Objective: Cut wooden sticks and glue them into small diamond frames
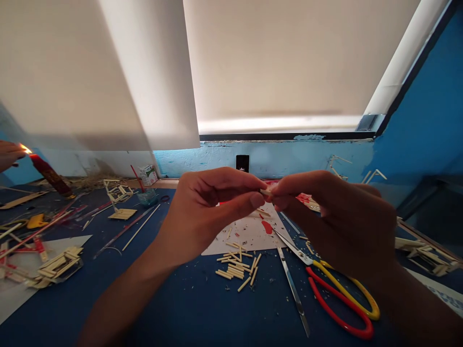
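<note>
My left hand (213, 207) and my right hand (336, 217) meet in the middle of the view, raised over the blue tabletop (213, 318). Thumb and forefinger of each are closed on a small pale wooden stick piece (266, 192), mostly covered by the fingertips. Below them lies a white paper (249, 238) with red patches and dark crumbs. Several cut stick pieces (235, 270) are heaped at its near edge. To their right rest metal tweezers (293, 289) and scissors (342, 294) with red and yellow handles, partly under my right forearm.
At far left another person's hand (10, 154) is beside a flame at the tip of a red candle-like stick (50, 176). Small stick models (121, 193) stand on the left, with another model (427, 253) at right. A glass jar (147, 196) and a phone (242, 163) are further back.
</note>
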`<state>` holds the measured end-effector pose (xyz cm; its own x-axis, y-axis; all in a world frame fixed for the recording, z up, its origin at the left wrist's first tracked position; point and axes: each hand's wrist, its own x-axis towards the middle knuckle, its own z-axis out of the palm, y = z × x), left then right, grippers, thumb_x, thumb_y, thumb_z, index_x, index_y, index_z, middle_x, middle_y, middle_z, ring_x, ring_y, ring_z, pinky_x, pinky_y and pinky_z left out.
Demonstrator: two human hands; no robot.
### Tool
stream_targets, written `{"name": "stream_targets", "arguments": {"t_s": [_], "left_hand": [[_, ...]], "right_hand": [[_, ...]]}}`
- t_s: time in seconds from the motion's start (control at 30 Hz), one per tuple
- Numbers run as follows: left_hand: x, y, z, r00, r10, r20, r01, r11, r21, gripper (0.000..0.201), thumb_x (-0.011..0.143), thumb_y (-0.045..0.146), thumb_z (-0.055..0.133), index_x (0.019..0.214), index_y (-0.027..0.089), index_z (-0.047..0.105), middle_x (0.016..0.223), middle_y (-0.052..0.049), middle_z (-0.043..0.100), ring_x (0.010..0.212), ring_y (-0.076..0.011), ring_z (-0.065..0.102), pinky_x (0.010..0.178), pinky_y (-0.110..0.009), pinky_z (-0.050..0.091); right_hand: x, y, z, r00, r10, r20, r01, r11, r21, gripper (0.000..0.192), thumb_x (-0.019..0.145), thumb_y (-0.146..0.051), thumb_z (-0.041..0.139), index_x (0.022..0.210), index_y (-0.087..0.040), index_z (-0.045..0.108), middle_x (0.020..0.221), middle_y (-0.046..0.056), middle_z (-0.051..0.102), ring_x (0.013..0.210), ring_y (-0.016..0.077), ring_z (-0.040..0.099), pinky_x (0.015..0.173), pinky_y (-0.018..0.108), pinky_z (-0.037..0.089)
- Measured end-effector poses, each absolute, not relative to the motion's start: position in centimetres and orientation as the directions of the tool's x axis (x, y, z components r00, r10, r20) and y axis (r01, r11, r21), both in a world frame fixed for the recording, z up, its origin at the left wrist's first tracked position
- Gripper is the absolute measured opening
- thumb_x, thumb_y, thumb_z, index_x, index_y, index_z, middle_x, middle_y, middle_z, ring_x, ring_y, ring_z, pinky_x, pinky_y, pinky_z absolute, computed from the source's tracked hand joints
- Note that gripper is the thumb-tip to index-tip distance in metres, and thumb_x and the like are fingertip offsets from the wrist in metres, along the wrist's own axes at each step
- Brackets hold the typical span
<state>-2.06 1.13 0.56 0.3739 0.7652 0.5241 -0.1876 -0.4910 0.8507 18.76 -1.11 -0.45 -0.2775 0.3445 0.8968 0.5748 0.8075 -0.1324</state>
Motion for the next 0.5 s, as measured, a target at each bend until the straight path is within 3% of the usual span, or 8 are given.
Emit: {"name": "stream_targets", "arguments": {"t_s": [0.3,0.5], "left_hand": [[-1.67,0.47,0.55,0.224,0.727,0.649,0.035,-0.671,0.74,0.017,0.084,0.015,0.086,0.089,0.031,0.085,0.085,0.01,0.084,0.077,-0.0085,0.078,0.07,-0.011,0.063],[-1.81,0.47,0.56,0.24,0.729,0.641,0.026,-0.665,0.746,0.021,0.081,0.013,0.087,0.089,0.032,0.086,0.084,0.01,0.084,0.079,-0.0099,0.08,0.073,-0.011,0.064]], "right_hand": [[18.67,-1.58,-0.45,-0.301,0.343,0.89,0.575,0.809,-0.117,0.012,0.099,-0.01,0.066,0.093,-0.02,0.069,0.066,-0.012,0.064,0.038,0.0027,0.027,0.056,0.015,0.049],[18.86,-1.71,-0.32,-0.3,0.379,0.875,0.579,0.802,-0.149,0.01,0.098,-0.012,0.069,0.094,-0.021,0.069,0.066,-0.011,0.066,0.041,0.0044,0.029,0.044,0.021,0.038]]}}
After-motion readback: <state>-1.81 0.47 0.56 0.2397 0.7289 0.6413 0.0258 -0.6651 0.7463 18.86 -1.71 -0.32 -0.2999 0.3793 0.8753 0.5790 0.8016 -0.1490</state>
